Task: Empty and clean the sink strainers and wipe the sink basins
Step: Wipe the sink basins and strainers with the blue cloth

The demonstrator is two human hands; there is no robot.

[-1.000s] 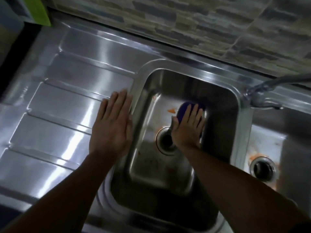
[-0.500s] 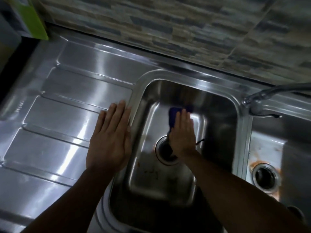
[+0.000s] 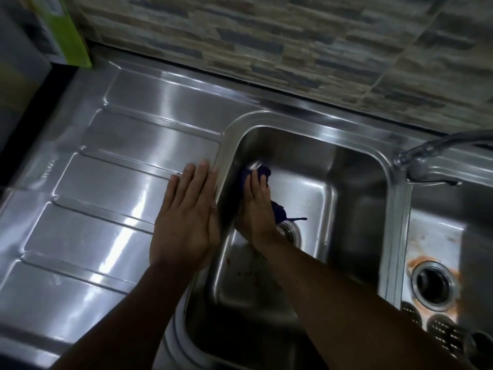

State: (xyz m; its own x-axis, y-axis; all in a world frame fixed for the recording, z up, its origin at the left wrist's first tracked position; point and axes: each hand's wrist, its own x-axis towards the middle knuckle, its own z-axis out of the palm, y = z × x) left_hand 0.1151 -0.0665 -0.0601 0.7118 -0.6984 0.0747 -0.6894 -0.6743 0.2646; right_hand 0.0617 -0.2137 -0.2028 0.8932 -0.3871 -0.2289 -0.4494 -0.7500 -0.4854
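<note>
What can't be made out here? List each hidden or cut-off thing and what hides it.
Head view only:
- Blue cloth: mostly covered by the right hand.
- Left basin's drain: partly behind that wrist.
- Strainers: cut off at the lower right corner.
- Faucet: cut off by the right edge.
</note>
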